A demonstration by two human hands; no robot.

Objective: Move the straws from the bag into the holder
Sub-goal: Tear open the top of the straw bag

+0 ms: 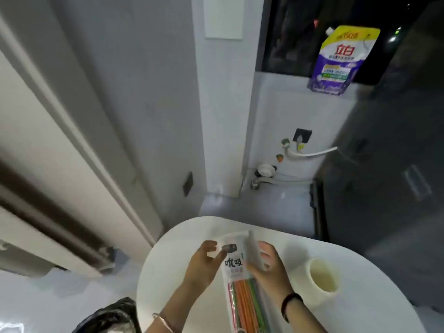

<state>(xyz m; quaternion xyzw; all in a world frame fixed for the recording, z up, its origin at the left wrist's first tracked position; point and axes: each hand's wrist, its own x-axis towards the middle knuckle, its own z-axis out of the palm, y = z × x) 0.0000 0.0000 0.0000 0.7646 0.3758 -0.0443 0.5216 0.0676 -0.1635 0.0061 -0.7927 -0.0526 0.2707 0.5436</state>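
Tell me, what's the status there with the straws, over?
Hands: left hand and right hand both hold the bag near its top. Task: straws inside it, none in the holder. Nothing stands between right hand and holder.

Two hands, left (pixel 204 263) and right (pixel 270 266), one bag (pixel 234 264) of straws (pixel 242 293), one holder (pixel 322 277), one table (pixel 360 313), one detergent pouch (pixel 341 61).

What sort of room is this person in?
Probably a home laundry or utility corner. A detergent refill pouch stands on the ledge by the dark window, a white hose and water fittings run along the wall, and a small white table stands nearby.
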